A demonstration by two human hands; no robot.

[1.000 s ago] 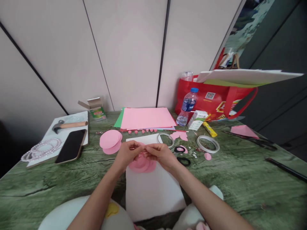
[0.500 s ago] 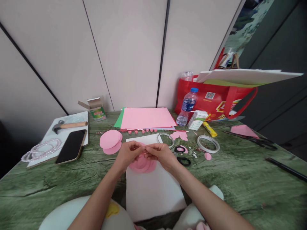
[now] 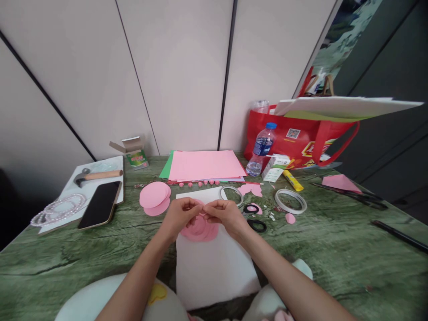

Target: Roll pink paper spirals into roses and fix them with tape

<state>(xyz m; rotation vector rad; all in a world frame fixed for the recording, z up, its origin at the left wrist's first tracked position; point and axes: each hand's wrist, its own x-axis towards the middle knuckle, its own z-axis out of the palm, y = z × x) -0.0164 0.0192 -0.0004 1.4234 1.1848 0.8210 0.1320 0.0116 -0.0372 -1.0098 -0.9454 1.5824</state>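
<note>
My left hand [image 3: 181,217] and my right hand [image 3: 224,214] meet above a white board [image 3: 214,267], fingertips pinched close together. Between them they grip the pink paper spiral [image 3: 199,232], whose loose curls hang below the fingers over the board. The small end at the fingertips is mostly hidden. Right of my right hand lie black-handled scissors [image 3: 256,225], and a roll of tape [image 3: 231,195] rests just behind it. To the left of my left hand is a stack of pink paper circles [image 3: 154,195].
Pink sheets [image 3: 207,165] lie at the back, with several small pink rolled pieces [image 3: 200,183] in front. A phone [image 3: 100,205], hammer [image 3: 98,175] and bead string [image 3: 60,209] are left. A water bottle [image 3: 261,151], glue stick [image 3: 293,180], second tape roll [image 3: 290,201] and red bag [image 3: 284,129] stand right.
My fingertips have shifted slightly against each other at the pinched pink paper, and the right fingers sit a little differently. Everything else stays in place.
</note>
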